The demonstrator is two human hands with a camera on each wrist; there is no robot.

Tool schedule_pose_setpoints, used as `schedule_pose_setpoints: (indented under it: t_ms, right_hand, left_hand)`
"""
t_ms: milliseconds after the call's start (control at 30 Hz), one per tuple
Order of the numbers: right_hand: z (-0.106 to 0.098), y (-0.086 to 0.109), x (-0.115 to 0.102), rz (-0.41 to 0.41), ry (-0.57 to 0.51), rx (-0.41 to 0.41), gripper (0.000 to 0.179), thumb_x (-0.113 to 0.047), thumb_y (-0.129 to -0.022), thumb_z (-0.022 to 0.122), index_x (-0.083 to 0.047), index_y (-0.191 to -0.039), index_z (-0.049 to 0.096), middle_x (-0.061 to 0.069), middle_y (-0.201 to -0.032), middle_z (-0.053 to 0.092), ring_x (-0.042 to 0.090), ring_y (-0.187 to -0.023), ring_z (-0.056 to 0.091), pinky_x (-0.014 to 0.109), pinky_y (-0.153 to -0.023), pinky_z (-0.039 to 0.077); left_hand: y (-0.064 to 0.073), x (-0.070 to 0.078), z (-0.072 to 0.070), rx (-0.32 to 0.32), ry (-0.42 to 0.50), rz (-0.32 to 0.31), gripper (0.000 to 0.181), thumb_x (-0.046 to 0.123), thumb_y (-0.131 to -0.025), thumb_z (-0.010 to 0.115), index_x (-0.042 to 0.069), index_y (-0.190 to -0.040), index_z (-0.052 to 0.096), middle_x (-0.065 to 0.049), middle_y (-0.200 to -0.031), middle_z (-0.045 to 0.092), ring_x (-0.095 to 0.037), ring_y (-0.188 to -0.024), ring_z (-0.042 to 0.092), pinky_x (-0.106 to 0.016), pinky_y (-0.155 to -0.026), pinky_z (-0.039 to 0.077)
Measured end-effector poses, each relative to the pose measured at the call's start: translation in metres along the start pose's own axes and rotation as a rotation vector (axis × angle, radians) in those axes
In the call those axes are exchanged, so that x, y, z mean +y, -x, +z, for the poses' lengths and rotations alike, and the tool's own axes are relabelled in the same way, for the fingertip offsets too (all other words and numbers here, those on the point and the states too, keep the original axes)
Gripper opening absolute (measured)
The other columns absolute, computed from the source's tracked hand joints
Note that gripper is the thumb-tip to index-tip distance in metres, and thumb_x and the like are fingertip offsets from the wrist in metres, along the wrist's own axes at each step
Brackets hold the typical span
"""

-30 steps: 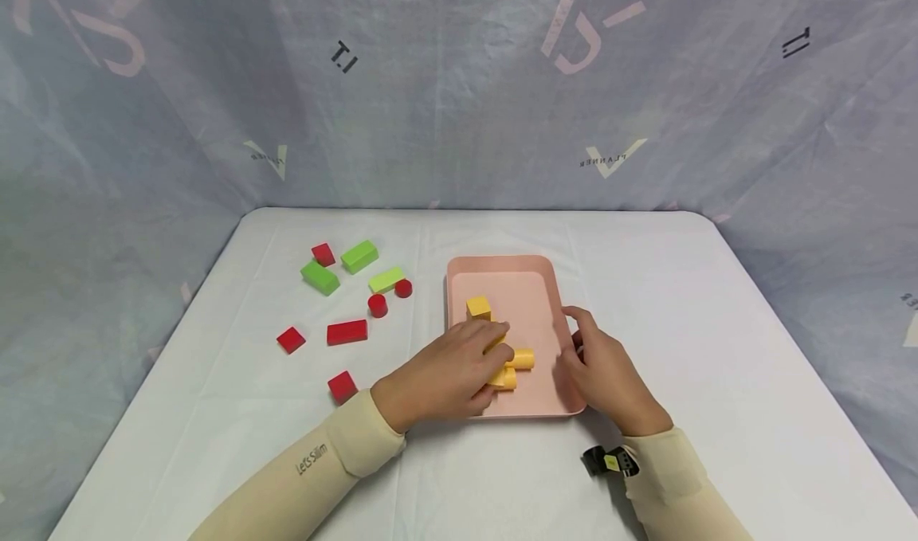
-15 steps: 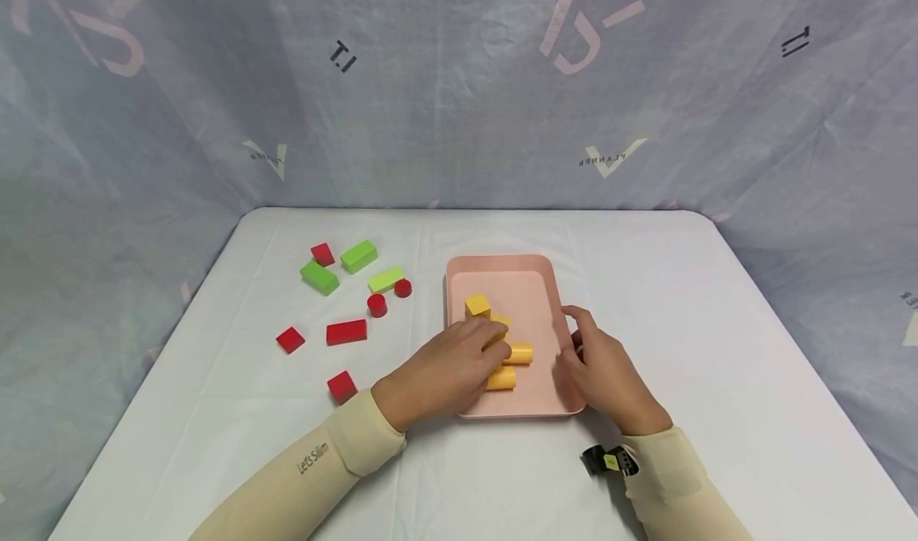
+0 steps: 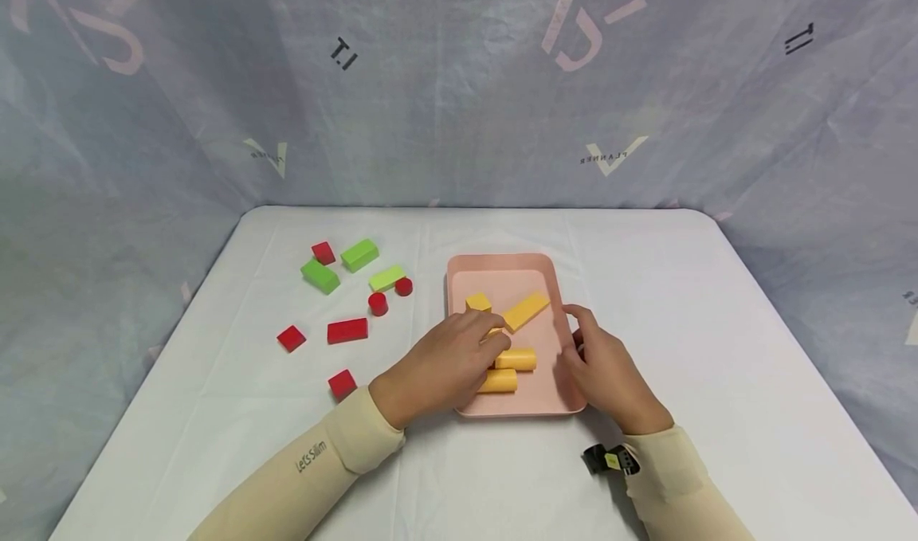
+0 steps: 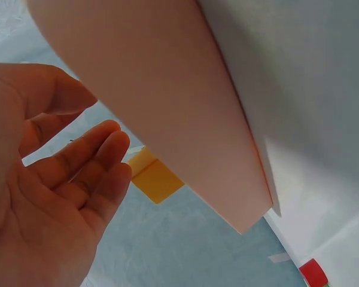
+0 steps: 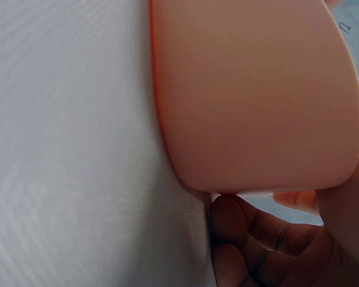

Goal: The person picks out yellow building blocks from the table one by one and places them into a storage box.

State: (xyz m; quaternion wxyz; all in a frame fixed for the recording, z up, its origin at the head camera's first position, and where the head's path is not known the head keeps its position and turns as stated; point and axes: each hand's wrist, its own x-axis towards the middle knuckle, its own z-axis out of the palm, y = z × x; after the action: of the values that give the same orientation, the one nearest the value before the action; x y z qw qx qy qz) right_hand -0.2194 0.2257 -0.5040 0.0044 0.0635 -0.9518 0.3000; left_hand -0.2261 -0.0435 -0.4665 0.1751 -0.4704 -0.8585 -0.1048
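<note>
A pink tray [image 3: 502, 264] stands on the table and contains several yellow blocks. My left hand [image 3: 448, 358] reaches over its left wall. Its fingers, loosely bent in the left wrist view, are among the blocks, partly covering a small yellow piece [image 3: 493, 333]. Just behind them is a yellow cube [image 3: 478, 302]; a flat yellow bar [image 3: 527, 311] lies slanted to the right. Two yellow cylinders, a farther one [image 3: 518, 358] and a nearer one [image 3: 500, 381], lie beside the fingertips. My right hand [image 3: 610, 370] grips the tray's right wall, fingers curled at its side.
Left of the tray lie a red bar [image 3: 347, 331], a red cube [image 3: 342, 385], a red cylinder [image 3: 378, 303] and other red pieces. Green blocks [image 3: 359, 255] are farther back. A black strap device [image 3: 610, 460] is at the right wrist. Grey cloth [image 3: 445, 87] hangs behind the table.
The flat yellow bar has come out from under my left hand to the tray's right side. The cylinders have shifted slightly and show more. My right hand has stayed put.
</note>
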Motion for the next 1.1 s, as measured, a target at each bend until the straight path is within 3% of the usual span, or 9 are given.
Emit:
schedule_pose_setpoints:
  t_ms: [467, 600, 933, 1100]
  right_hand:
    - [0.0, 0.002, 0.001, 0.009, -0.001, -0.009, 0.059, -0.015, -0.1, 0.052, -0.017, -0.156, 0.034, 0.004, -0.099, 0.066, 0.016, -0.076, 0.06, 0.034, -0.07, 0.051]
    - [0.002, -0.002, 0.001, 0.027, -0.024, -0.029, 0.06, -0.016, -0.1, 0.053, -0.018, -0.157, 0.033, 0.005, -0.1, 0.066, 0.016, -0.076, 0.06, 0.032, -0.068, 0.051]
    - [0.001, 0.002, 0.005, 0.066, -0.012, -0.05, 0.061, -0.023, -0.101, 0.055, -0.016, -0.158, 0.033, 0.007, -0.106, 0.066, 0.017, -0.077, 0.061, 0.031, -0.065, 0.051]
    - [-0.019, 0.007, 0.002, 0.052, 0.08, 0.034, 0.06, -0.027, -0.103, 0.055, -0.009, -0.157, 0.037, 0.017, -0.125, 0.06, 0.027, -0.091, 0.063, 0.04, -0.07, 0.053]
  left_hand:
    - [0.001, 0.0, -0.005, 0.006, -0.009, -0.009, 0.019, 0.009, -0.095, 0.057, 0.011, -0.111, 0.067, -0.003, -0.122, 0.065, -0.02, -0.111, 0.063, -0.034, -0.099, 0.053]
    - [0.002, -0.002, -0.009, -0.013, -0.01, -0.048, 0.026, 0.011, -0.095, 0.058, 0.012, -0.121, 0.065, -0.004, -0.124, 0.064, -0.02, -0.114, 0.063, -0.035, -0.1, 0.053]
    - [0.004, -0.009, -0.021, 0.039, -0.052, -0.122, 0.033, 0.014, -0.093, 0.062, 0.011, -0.126, 0.062, -0.007, -0.131, 0.061, -0.024, -0.118, 0.06, -0.041, -0.096, 0.053]
    - [-0.002, -0.015, -0.031, 0.035, -0.076, -0.172, 0.034, 0.019, -0.095, 0.064, 0.01, -0.127, 0.061, -0.009, -0.135, 0.061, -0.026, -0.128, 0.058, -0.044, -0.102, 0.051]
